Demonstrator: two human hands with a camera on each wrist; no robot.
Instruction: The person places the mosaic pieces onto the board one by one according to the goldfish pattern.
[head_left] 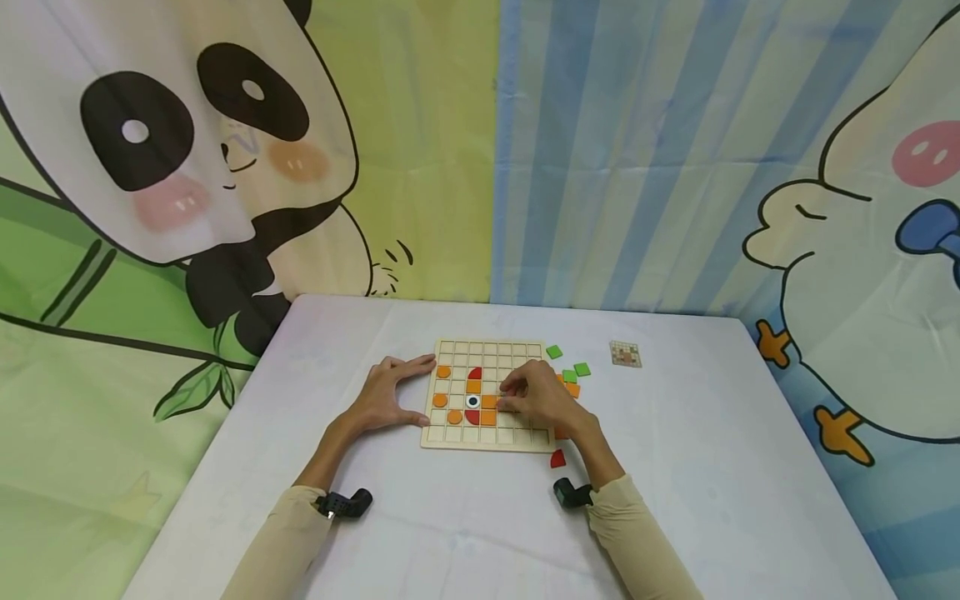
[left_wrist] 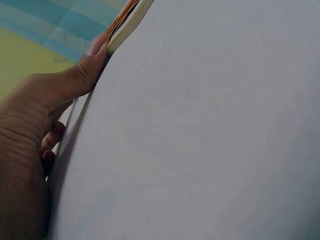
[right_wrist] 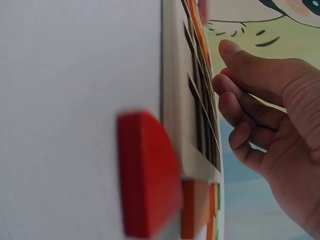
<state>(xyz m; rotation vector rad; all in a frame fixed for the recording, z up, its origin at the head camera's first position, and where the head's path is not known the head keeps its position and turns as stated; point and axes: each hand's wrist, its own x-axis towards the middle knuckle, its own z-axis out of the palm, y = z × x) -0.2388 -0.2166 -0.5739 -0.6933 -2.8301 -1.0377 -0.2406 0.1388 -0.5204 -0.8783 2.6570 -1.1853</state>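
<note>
A light wooden grid board lies on the white table. My left hand is spread along its left side, thumb and fingers touching the edge; in the left wrist view the thumb rests at the board's rim. Above the right part of the board, my right hand has loosely bent fingers, the tips beside an orange square tile. No piece shows clearly between those fingertips. On the grid are orange discs, a black-and-white round piece, red quarter-round pieces and other orange squares.
Green tiles and orange tiles lie right of the board, some partly behind the right hand. A red piece lies near its lower right corner. Farther right is a small patterned card. A printed curtain hangs behind the table.
</note>
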